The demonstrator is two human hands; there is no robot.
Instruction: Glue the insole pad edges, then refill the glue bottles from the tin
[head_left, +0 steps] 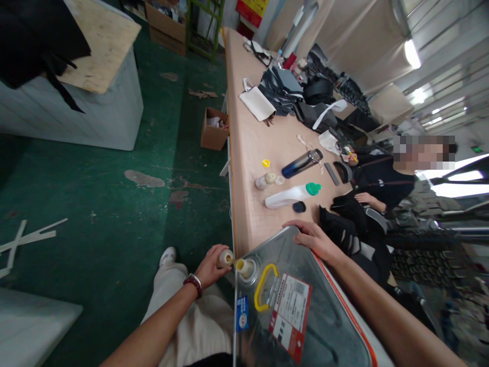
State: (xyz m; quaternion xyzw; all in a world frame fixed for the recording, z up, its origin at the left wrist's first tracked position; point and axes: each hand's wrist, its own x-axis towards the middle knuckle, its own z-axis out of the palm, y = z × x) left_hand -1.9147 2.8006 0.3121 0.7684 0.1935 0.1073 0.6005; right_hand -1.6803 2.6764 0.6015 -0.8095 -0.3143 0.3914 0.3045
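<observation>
My left hand (210,269) is closed around a small whitish bottle (226,258), its open mouth close to the spout (244,266) of a large metal can (324,311). Yellowish liquid appears to run between spout and bottle. The can is tilted at the table's edge; its top carries a yellow handle (260,290) and a red-and-white label (292,311). My right hand (311,238) grips the can's far corner, fingers bent over the rim.
On the table (252,219) stand or lie a white bottle with green cap (292,195), a dark blue flask (301,163), a small jar (264,181), a yellow cap (266,163) and dark fabric pieces (280,92). A co-worker (389,178) sits across. A cardboard box (214,133) is on the floor.
</observation>
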